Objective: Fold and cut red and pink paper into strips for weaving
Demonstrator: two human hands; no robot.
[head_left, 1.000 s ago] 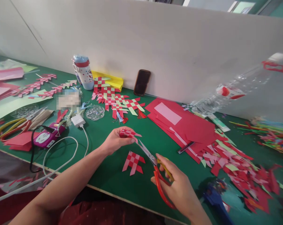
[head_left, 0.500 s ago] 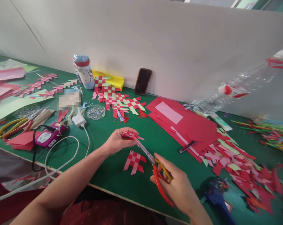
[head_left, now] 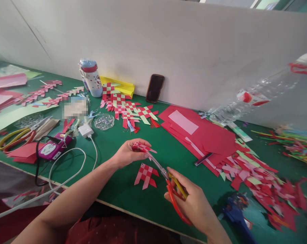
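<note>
Between the thumb and fingers of my left hand [head_left: 130, 153] is a woven red-and-pink paper fish [head_left: 142, 147], held above the table. My right hand [head_left: 191, 195] grips scissors [head_left: 174, 196] with one red and one yellow handle. Their metal blades point up and left, and the tips reach the fish's edge beside my left thumb. Whether the blades are closed on paper there, I cannot tell. Just below the blades a second woven paper fish [head_left: 145, 175] lies flat on the green table [head_left: 125, 196].
Several finished paper fish [head_left: 129, 106] lie near the wall, by a phone [head_left: 155, 88]. Red paper sheets [head_left: 216, 137] and a heap of paper scraps [head_left: 267, 189] spread rightward. A blue glue gun [head_left: 236, 211] lies front right. Leftward are a purple power strip [head_left: 53, 148] and other scissors [head_left: 17, 139].
The scissors and my right hand have shifted very slightly down and right. My left hand keeps its hold on the fish in nearly the same spot.
</note>
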